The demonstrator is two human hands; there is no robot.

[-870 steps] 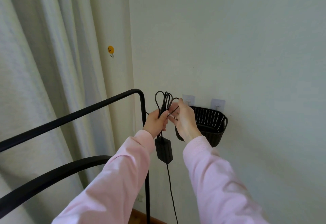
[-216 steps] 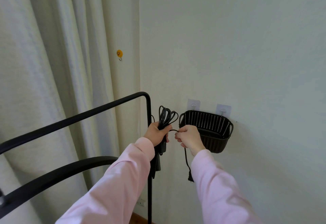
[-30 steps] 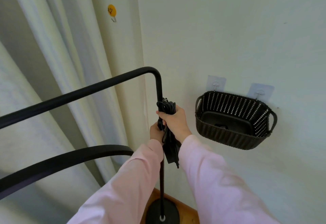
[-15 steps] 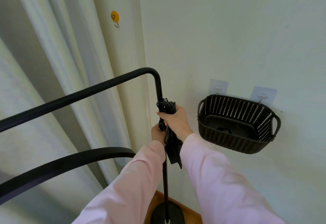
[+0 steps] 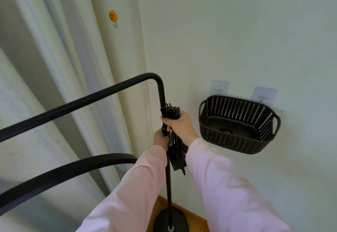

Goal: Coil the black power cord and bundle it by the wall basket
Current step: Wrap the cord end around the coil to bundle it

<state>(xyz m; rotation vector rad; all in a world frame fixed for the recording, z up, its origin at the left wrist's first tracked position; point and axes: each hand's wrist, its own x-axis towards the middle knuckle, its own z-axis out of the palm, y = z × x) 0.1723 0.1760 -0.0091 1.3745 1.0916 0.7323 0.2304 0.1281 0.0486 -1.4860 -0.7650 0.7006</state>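
The black power cord (image 5: 171,112) is gathered into a tight bundle against the upright black pole (image 5: 162,94). My right hand (image 5: 179,125) is wrapped around the bundle near its top. My left hand (image 5: 159,137) grips the bundle just below, partly hidden behind the pole and cord. The cord's flat black adapter (image 5: 177,159) hangs down between my pink sleeves. The black woven wall basket (image 5: 237,142) hangs on the wall to the right of my hands, apart from them.
The pole bends into a long black bar (image 5: 76,104) running left, with a second curved bar (image 5: 63,170) below. Its round base (image 5: 170,221) stands on a wooden floor. White curtains (image 5: 54,67) hang left. A yellow smiley hook (image 5: 113,16) is on the wall.
My hands stay closed on the bundle at the pole. The view has shifted slightly, with the basket appearing a little lower and to the right.
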